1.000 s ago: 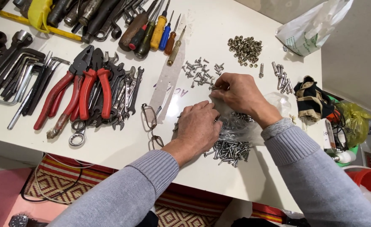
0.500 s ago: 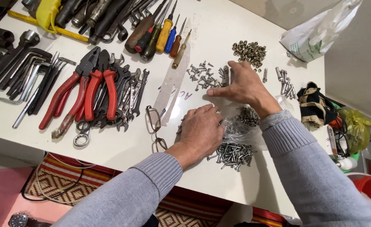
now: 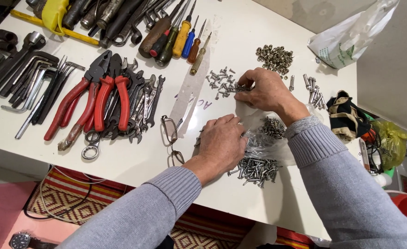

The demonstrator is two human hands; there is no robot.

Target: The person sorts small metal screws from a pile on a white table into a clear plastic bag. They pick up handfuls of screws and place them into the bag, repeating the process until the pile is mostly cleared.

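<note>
Left hand [image 3: 222, 143]: flat, palm down, fingers together, pinning the clear plastic bag [image 3: 270, 133] so it stays put on the worktop [image 3: 134, 170].
Right hand [image 3: 263, 90]: at 12 o'clock from the left, fingertips pinched narrow at the small screws [image 3: 222, 82]; whether one is gripped, I cannot tell.
Screw pile [image 3: 256, 168]: at 4 o'clock of the left hand, touching the bag.
Nuts [image 3: 275, 57]: separate heap at 1 o'clock, apparently kept apart by kind.
Pliers [image 3: 95, 99]: at 9 o'clock, well apart.
</note>
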